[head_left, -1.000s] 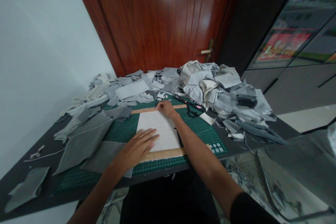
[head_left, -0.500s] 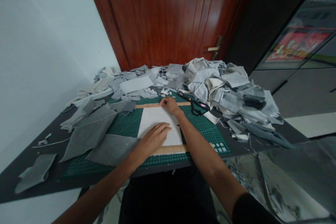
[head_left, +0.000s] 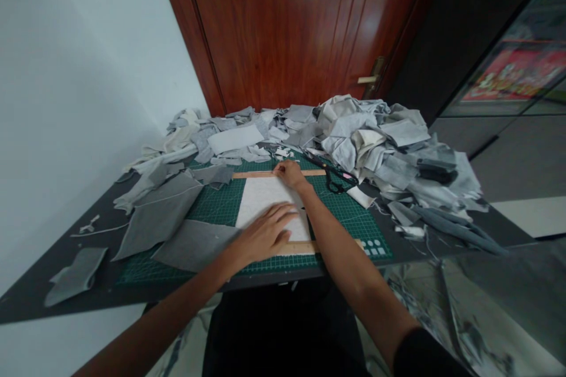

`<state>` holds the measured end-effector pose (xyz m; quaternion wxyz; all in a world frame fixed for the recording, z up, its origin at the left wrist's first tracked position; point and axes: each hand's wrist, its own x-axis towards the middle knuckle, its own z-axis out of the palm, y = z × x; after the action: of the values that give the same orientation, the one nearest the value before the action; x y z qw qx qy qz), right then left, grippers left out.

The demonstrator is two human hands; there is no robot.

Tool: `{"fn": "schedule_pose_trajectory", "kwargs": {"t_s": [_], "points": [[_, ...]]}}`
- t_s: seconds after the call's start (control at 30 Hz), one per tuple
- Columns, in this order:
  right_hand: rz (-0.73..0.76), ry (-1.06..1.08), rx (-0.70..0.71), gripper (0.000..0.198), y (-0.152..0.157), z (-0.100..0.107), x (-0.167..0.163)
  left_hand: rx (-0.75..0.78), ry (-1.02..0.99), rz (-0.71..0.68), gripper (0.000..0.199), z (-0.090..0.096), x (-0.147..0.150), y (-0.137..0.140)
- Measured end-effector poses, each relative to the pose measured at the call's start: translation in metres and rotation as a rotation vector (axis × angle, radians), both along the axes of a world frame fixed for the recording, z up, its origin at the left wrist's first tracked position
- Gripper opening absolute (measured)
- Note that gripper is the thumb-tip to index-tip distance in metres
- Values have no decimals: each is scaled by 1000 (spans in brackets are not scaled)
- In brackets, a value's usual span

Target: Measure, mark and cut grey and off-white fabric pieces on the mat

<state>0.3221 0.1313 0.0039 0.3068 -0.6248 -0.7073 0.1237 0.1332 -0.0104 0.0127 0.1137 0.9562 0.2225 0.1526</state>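
A white piece of cloth (head_left: pixel 260 197) lies flat on the green cutting mat (head_left: pixel 219 206). One wooden ruler (head_left: pixel 247 175) crosses its far edge, and a second wooden ruler (head_left: pixel 303 248) crosses its near edge. My left hand (head_left: pixel 267 231) rests on the cloth with fingers stretched out, its thumb by the near ruler. At the far ruler, the fingers of my right hand (head_left: pixel 288 172) are pinched together; whatever they hold is too small to make out. My right forearm passes over the right side of the cloth.
Black-handled scissors (head_left: pixel 336 181) lie to the right on the mat. Heaps of grey and white fabric scraps (head_left: pixel 362 129) line the back and right of the dark table (head_left: pixel 110 283). Grey cloth pieces (head_left: pixel 159 206) overlap the mat's left side. A wooden door (head_left: pixel 283 35) stands behind.
The head view has shifted slightly, so the scene sits a little further right. My left hand's thumb is spread more. My right hand stays pinched at the far ruler.
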Motion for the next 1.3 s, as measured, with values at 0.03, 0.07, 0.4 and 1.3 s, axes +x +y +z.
{"fn": "schedule_pose_trajectory", "kwargs": {"t_s": [0.03,0.07,0.4,1.3], "points": [[-3,-1,-4,11,0,1,0,21,37,-4,50,-1,0,1],[-8,-2,-8,11,-1,1,0,39,66,-6,51,-3,-1,2],[-86,-45,-86,15,-2,10,-16,68,-20,95,44,-6,1,-7],[-126,-122,-122,22,-18,21,-19,131,-89,305,44,5,-1,104]]}}
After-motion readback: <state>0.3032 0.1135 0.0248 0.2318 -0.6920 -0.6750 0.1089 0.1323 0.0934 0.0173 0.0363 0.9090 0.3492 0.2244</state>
